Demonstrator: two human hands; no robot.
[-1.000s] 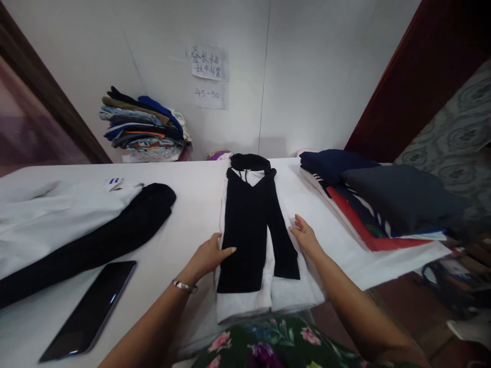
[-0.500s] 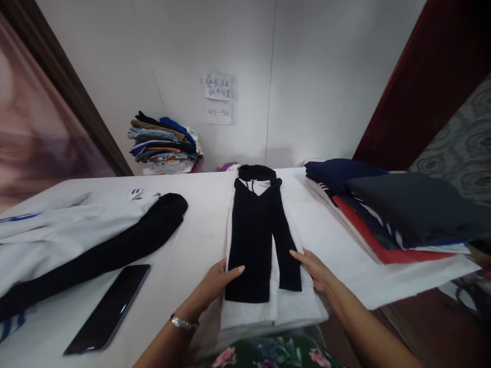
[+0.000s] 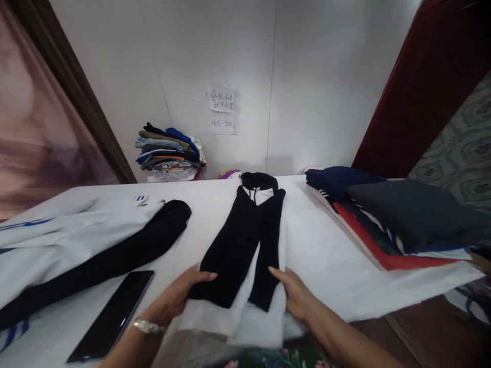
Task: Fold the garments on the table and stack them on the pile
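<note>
A hooded jacket (image 3: 240,230), black with white parts, lies on the white table with its sides folded in and its black sleeves lying down its length. Its black hood (image 3: 260,180) points toward the wall. My left hand (image 3: 187,287) grips the left edge of the garment near its lower end, thumb on top of the black sleeve. On the opposite edge my right hand (image 3: 292,291) has the same hold, thumb over the other sleeve. The white hem hangs between my hands at the near table edge. Fingers under the cloth are hidden.
On the left lies another white and black garment (image 3: 84,230) with blue stripes, and a black phone (image 3: 113,317). Folded clothes (image 3: 414,212) are stacked at the right. Another clothes pile (image 3: 169,153) stands behind the table at the left. Paper signs (image 3: 225,110) hang on the wall.
Both hands have moved left, pulling the lower part of the jacket with them, so it now slants left. The hood end stays in place on the table. The view has tipped slightly upward.
</note>
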